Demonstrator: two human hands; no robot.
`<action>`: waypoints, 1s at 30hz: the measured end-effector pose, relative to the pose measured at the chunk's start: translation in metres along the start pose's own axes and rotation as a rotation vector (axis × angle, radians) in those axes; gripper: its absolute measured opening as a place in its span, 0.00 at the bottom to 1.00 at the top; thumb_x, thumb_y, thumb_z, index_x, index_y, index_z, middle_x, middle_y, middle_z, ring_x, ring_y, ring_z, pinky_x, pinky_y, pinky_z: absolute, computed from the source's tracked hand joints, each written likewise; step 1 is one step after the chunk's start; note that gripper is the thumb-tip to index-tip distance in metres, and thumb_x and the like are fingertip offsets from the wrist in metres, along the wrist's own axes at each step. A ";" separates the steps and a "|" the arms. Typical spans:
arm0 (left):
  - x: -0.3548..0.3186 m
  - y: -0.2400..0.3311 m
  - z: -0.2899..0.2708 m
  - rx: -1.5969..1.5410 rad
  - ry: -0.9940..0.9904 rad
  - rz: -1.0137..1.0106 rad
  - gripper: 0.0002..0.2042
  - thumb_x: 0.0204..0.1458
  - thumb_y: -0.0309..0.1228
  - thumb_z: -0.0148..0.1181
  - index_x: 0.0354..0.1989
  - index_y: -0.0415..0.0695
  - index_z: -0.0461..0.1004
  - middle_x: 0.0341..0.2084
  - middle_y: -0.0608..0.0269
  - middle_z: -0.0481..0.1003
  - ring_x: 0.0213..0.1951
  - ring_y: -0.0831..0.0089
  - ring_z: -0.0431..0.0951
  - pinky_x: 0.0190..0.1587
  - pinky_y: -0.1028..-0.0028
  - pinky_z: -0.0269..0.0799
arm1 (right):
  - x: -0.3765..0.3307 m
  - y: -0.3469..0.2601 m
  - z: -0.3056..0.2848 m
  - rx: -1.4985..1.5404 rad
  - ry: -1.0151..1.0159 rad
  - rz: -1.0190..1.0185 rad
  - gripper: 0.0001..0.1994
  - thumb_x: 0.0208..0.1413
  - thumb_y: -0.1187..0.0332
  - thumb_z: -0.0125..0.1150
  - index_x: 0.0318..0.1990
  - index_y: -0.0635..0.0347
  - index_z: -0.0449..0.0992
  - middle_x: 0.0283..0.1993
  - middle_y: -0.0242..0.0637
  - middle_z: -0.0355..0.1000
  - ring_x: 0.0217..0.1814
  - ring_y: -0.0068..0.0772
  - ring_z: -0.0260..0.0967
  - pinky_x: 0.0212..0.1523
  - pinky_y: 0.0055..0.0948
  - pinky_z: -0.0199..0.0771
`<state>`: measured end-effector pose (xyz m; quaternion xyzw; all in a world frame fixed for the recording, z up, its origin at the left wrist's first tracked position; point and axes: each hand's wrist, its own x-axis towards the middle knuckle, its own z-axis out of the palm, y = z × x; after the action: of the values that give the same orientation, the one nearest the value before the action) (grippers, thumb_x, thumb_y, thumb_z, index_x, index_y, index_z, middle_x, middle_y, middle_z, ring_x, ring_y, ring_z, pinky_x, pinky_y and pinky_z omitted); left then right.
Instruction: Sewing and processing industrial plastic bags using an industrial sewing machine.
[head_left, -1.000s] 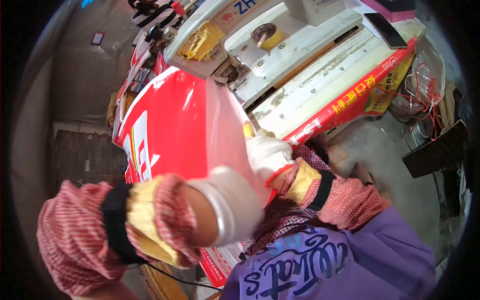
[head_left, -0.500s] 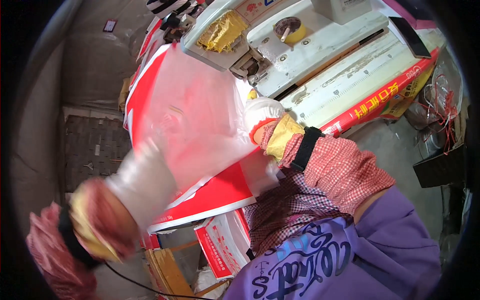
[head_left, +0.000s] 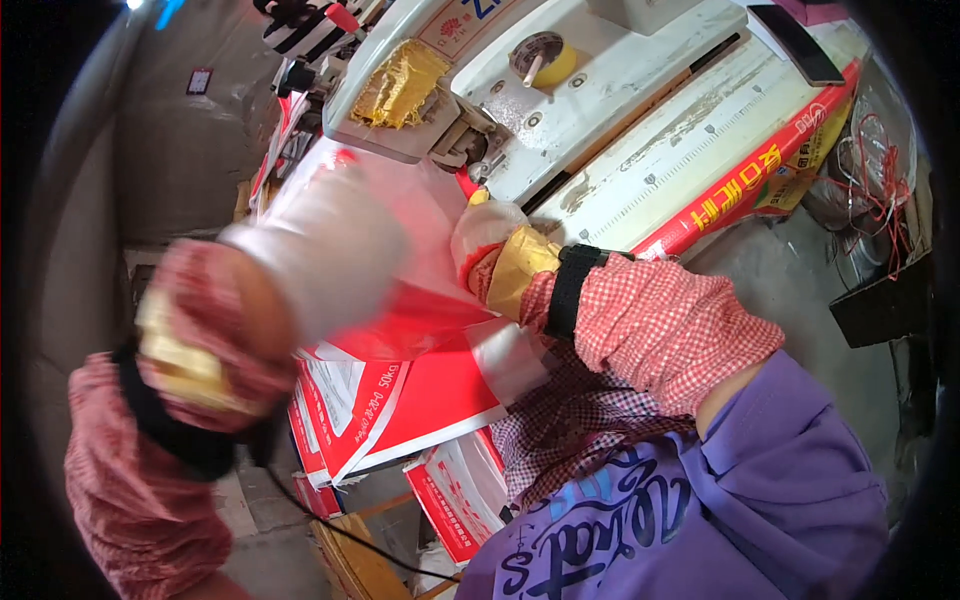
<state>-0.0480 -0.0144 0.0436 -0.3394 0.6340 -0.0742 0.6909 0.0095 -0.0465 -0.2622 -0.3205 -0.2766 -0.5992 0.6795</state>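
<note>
A red-and-white plastic sack (head_left: 430,385) lies spread below a white industrial sewing machine (head_left: 400,90), its upper edge at the machine's head. My right hand (head_left: 487,238), in a white glove with a yellow fingertip, is closed at the sack's edge right beside the sewing head. Part of its fingers is hidden. Over the sack's left part, my left hand (head_left: 335,240), also white-gloved, is smeared by motion, so its fingers do not show clearly. Both forearms wear red checked sleeves with black straps.
A roll of yellow tape (head_left: 545,60) stands on the machine bed, with a phone (head_left: 795,45) at its far right. A yellow cloth pad (head_left: 402,85) covers part of the machine head. More printed sacks (head_left: 455,495) lie below. Tangled red string (head_left: 880,180) hangs at the right.
My left hand has swept up and to the right across the sack. The sack's left side has folded inward, showing printed layers beneath. My right hand stays at the sewing head.
</note>
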 end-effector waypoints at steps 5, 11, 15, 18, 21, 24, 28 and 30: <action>-0.066 -0.004 0.047 0.043 0.228 -0.104 0.07 0.39 0.30 0.56 0.26 0.41 0.75 0.21 0.55 0.73 0.30 0.59 0.72 0.39 0.65 0.67 | 0.015 0.007 0.061 3.086 0.065 -0.178 0.08 0.42 0.66 0.54 0.25 0.61 0.76 0.18 0.35 0.68 0.21 0.33 0.66 0.22 0.34 0.66; -0.014 0.127 0.009 -0.339 0.260 0.616 0.08 0.34 0.29 0.52 0.17 0.36 0.72 0.19 0.55 0.69 0.29 0.61 0.68 0.39 0.68 0.66 | 0.030 -0.012 0.056 3.470 0.651 -0.736 0.10 0.41 0.68 0.55 0.29 0.64 0.77 0.20 0.37 0.70 0.21 0.32 0.68 0.20 0.33 0.67; -0.007 0.097 0.006 -0.569 0.423 0.449 0.07 0.32 0.26 0.56 0.19 0.34 0.71 0.22 0.51 0.69 0.28 0.59 0.70 0.29 0.67 0.67 | 0.044 0.008 0.041 3.456 1.386 -1.044 0.08 0.45 0.61 0.56 0.25 0.48 0.80 0.27 0.32 0.75 0.28 0.31 0.72 0.23 0.39 0.69; -0.027 0.086 0.014 -0.549 0.422 0.390 0.08 0.38 0.29 0.55 0.24 0.36 0.72 0.24 0.49 0.70 0.31 0.60 0.73 0.30 0.64 0.70 | 0.044 -0.002 0.042 3.511 1.311 -1.076 0.07 0.45 0.61 0.56 0.26 0.49 0.80 0.26 0.31 0.75 0.28 0.31 0.72 0.24 0.38 0.70; -0.028 0.102 0.012 -0.601 0.286 0.528 0.06 0.34 0.28 0.55 0.20 0.39 0.74 0.20 0.54 0.71 0.27 0.62 0.74 0.23 0.66 0.70 | 0.037 -0.011 0.047 3.560 1.242 -1.116 0.07 0.44 0.62 0.57 0.27 0.50 0.79 0.25 0.31 0.74 0.27 0.31 0.72 0.25 0.38 0.70; -0.001 0.120 0.004 -0.591 0.603 0.431 0.06 0.33 0.30 0.55 0.14 0.40 0.72 0.17 0.57 0.70 0.22 0.62 0.73 0.20 0.67 0.69 | 0.053 -0.005 0.056 3.591 1.154 -1.171 0.07 0.44 0.63 0.57 0.28 0.51 0.79 0.25 0.31 0.74 0.27 0.32 0.71 0.25 0.37 0.70; 0.012 0.095 0.003 -0.540 0.398 0.323 0.05 0.40 0.30 0.53 0.27 0.47 0.73 0.13 0.59 0.69 0.19 0.62 0.72 0.19 0.65 0.67 | 0.066 -0.009 0.064 3.633 1.025 -1.220 0.07 0.43 0.64 0.57 0.29 0.52 0.78 0.24 0.31 0.73 0.26 0.32 0.71 0.27 0.36 0.70; 0.013 0.073 0.014 -0.480 0.452 0.340 0.08 0.44 0.32 0.52 0.34 0.52 0.72 0.14 0.60 0.69 0.19 0.61 0.72 0.22 0.65 0.68 | 0.068 -0.015 0.061 3.656 0.998 -1.228 0.07 0.43 0.64 0.58 0.29 0.52 0.78 0.24 0.30 0.73 0.26 0.32 0.71 0.27 0.36 0.70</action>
<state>-0.0567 0.0386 -0.0089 -0.3568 0.8172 0.1193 0.4367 0.0035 -0.0439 -0.1700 -0.9150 0.3234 -0.2123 0.1148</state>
